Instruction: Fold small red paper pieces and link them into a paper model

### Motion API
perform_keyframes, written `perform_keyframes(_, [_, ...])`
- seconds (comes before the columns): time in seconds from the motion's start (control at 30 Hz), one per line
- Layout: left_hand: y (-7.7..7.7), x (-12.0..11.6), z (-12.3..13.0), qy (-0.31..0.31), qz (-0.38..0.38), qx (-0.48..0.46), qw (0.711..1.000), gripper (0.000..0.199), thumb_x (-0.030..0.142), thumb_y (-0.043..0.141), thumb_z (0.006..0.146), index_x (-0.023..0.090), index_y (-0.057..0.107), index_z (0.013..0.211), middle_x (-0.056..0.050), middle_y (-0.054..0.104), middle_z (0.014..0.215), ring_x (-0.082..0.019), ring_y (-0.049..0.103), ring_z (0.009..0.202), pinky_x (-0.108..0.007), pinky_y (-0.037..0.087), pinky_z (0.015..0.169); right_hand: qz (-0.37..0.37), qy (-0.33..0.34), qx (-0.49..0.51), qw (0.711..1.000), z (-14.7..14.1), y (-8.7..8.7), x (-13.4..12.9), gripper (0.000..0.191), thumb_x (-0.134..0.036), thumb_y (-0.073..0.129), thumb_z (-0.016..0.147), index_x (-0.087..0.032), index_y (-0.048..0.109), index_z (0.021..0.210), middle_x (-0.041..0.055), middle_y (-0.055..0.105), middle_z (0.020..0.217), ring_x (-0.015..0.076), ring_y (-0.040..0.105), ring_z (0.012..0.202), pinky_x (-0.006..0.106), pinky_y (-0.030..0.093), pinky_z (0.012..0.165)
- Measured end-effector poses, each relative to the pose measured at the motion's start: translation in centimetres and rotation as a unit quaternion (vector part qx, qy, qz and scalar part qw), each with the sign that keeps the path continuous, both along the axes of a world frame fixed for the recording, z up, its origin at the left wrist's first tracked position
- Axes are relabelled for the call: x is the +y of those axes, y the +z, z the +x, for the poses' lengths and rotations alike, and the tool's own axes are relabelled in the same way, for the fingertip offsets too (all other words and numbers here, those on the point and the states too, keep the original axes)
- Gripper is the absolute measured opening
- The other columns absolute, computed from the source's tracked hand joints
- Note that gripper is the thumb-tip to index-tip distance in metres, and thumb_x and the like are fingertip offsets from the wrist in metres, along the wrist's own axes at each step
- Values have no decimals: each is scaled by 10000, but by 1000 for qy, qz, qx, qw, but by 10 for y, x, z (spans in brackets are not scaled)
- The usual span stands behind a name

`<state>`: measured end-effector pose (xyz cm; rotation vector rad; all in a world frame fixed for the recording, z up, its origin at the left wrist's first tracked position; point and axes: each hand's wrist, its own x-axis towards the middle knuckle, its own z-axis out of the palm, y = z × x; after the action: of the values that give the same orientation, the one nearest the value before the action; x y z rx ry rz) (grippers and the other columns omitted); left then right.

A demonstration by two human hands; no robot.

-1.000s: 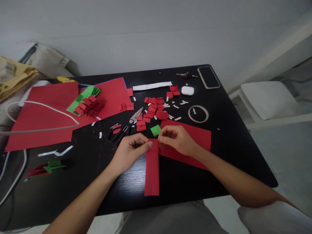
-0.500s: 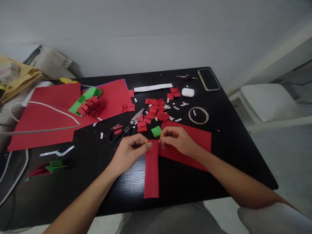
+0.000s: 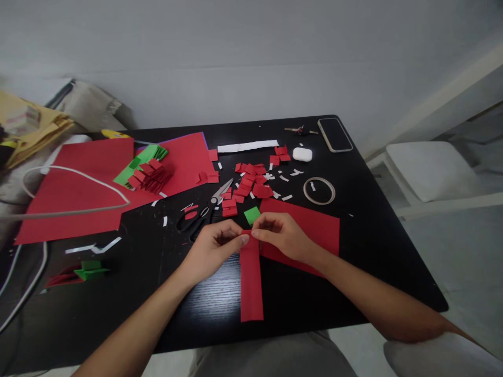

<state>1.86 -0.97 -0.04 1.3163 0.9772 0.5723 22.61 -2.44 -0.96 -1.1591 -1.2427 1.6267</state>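
A long red paper strip hangs toward the table's front edge, its top end between my hands. My left hand pinches the strip's upper left corner between thumb and fingers. At the upper right corner, my right hand has thumb and fingertips pressed together on the strip. Under my right hand lies a larger red sheet. Just beyond my fingers is a green paper square. Black scissors rest partly open left of a pile of folded red pieces.
A tape ring, a white case, keys and a phone lie at the right. Large red sheets hold folded green and red stacks at the left. A white cable crosses there.
My right hand has moved left onto the strip's top edge. The strip's top and my left hand have shifted slightly right. The camera view has tilted a little.
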Motion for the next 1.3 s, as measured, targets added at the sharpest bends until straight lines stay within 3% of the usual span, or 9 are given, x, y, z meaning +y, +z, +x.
perform_keyframes(0.17, [0,1,0,-15,51,38,998,149,295,617,920,161,645,862,26,574,713,-111,502,655,-239,386,628,-15,32,-12,999,0,1,-1,128,-278,739,810,-159,702,783,-8,651,714,125,588,662,256,471,635])
perform_keyframes(0.33, [-2,1,0,-49,50,69,995,140,276,599,900,163,610,817,32,543,699,-112,468,645,-247,365,620,-28,60,-12,998,-1,-1,-5,140,-287,738,808,-155,695,793,-10,648,698,122,584,633,249,453,600])
perform_keyframes(0.6, [-1,12,-13,-23,52,73,996,113,247,603,848,167,593,769,40,531,666,-110,459,624,-241,351,604,-3,19,-52,998,5,0,2,118,-259,725,799,-152,698,756,-9,640,713,113,555,657,247,436,632])
perform_keyframes(0.7, [0,11,-10,-12,62,68,996,132,274,595,878,166,608,804,32,544,692,-116,474,641,-244,365,619,-13,31,-52,998,2,-1,1,112,-260,728,797,-155,702,767,-5,649,720,123,574,667,254,450,644])
perform_keyframes(1.1, [-4,0,-2,-62,89,99,989,155,292,578,932,172,621,845,38,518,675,-116,451,626,-236,352,585,-18,34,-23,999,-4,-1,-1,78,-215,734,761,-166,674,756,-15,638,718,120,577,669,252,455,647])
perform_keyframes(1.3, [-2,0,-4,-90,132,114,981,147,266,569,943,167,639,861,36,544,696,-110,469,641,-228,361,597,-57,74,1,996,3,-4,0,84,-209,739,756,-158,677,781,-28,650,682,116,618,615,253,494,629])
